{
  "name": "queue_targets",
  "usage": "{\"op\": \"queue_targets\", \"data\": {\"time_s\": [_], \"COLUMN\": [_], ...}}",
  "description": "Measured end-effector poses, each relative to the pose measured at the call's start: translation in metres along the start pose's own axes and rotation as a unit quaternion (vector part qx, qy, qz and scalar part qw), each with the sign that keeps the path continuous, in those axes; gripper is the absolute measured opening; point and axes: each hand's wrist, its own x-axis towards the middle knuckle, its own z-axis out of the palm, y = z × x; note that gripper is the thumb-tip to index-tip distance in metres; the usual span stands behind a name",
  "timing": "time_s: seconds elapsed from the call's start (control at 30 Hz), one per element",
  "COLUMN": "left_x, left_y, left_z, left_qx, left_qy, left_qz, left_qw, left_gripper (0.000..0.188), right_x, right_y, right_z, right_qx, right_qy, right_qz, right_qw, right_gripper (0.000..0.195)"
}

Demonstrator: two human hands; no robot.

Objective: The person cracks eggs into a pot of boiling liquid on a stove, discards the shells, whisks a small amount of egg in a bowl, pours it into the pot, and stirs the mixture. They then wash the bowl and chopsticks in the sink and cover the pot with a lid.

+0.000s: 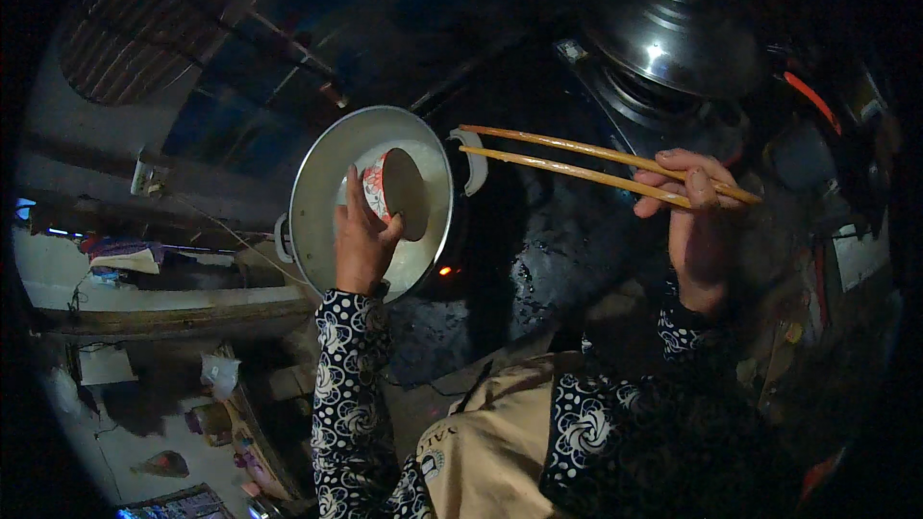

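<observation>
My left hand [366,234] grips a small bowl [374,187] with a red floral pattern on its white outside. The bowl is tilted on its side within the mouth of a large two-handled pot [315,180]. Whitish contents [414,267] show low in the pot, partly hidden by the bowl and my hand. What the bowl holds cannot be made out. To the right, my right hand [689,184] holds a pair of wooden chopsticks [577,162], their tips apart by the pot's right handle [476,162].
A domed metal lid [670,29] covers a vessel on a stove [613,101] at the upper right. The dark worktop [541,274] looks wet in places. An orange-red light [445,271] glows beside the pot. A cord [238,234] runs towards the pot from the left.
</observation>
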Motion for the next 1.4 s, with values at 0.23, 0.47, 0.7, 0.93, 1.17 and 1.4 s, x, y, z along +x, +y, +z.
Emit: {"op": "queue_targets", "data": {"time_s": [0.23, 0.47, 0.7, 0.93, 1.17, 1.4], "left_x": [-0.005, -0.014, -0.021, -0.051, -0.090, -0.141], "left_y": [0.070, 0.070, 0.007, -0.016, -0.069, -0.113], "left_z": [-0.024, -0.039, -0.042, -0.028, 0.033, 0.050], "left_qx": [0.000, -0.004, -0.511, -0.477, -0.768, -0.692], "left_qy": [0.039, 0.062, 0.067, 0.097, 0.142, 0.364], "left_qz": [-0.010, 0.014, -0.240, -0.236, -0.274, -0.338], "left_qw": [0.999, 0.998, 0.823, 0.841, 0.562, 0.524], "left_gripper": [0.100, 0.105, 0.075, 0.073, 0.064, 0.056], "right_x": [0.010, 0.003, -0.025, 0.016, 0.139, 0.158], "right_y": [-0.002, -0.002, 0.035, 0.090, 0.238, 0.274], "right_z": [-0.002, 0.026, 0.113, 0.152, 0.011, 0.171], "right_qx": [0.028, -0.053, -0.171, -0.228, -0.248, -0.037], "right_qy": [-0.004, 0.005, -0.238, -0.265, -0.156, -0.298], "right_qz": [-0.010, 0.011, -0.074, -0.281, -0.101, -0.068], "right_qw": [1.000, 0.999, 0.953, 0.894, 0.951, 0.952], "right_gripper": [0.031, 0.025, 0.015, 0.015, 0.027, 0.032]}}
